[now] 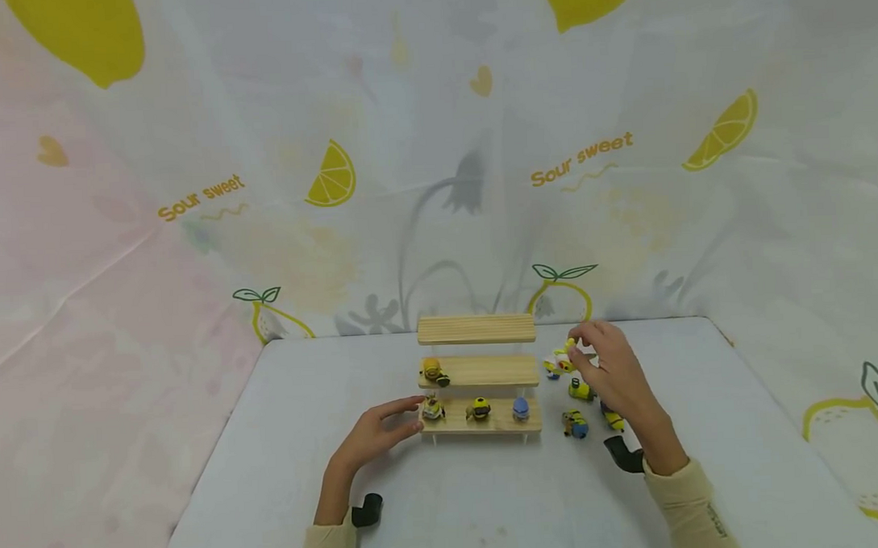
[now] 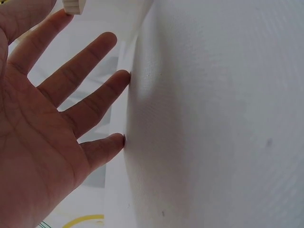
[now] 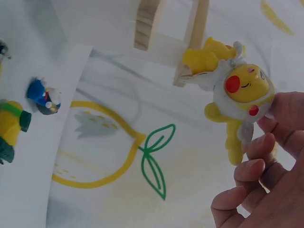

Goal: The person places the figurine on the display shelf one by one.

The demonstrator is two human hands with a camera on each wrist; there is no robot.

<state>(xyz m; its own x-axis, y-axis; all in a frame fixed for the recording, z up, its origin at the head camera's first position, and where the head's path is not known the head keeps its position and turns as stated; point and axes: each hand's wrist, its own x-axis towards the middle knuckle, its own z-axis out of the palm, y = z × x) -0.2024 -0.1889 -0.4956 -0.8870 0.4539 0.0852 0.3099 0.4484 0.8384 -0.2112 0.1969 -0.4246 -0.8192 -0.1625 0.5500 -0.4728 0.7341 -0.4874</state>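
Right hand is clamped on a yellow-and-white figurine, which is pinched by thumb and fingers and held above the table, just right of the tiered wooden stand. Left hand is held with fingers spread apart; the stand's left end is touched by one fingertip. Three figures are set on the bottom tier, one at the middle tier's left. Loose figures are scattered right of the stand.

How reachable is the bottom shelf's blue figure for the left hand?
Likely yes: the left hand holds no figure, and nothing shows in front of the blue figure at the right end of the bottom shelf.
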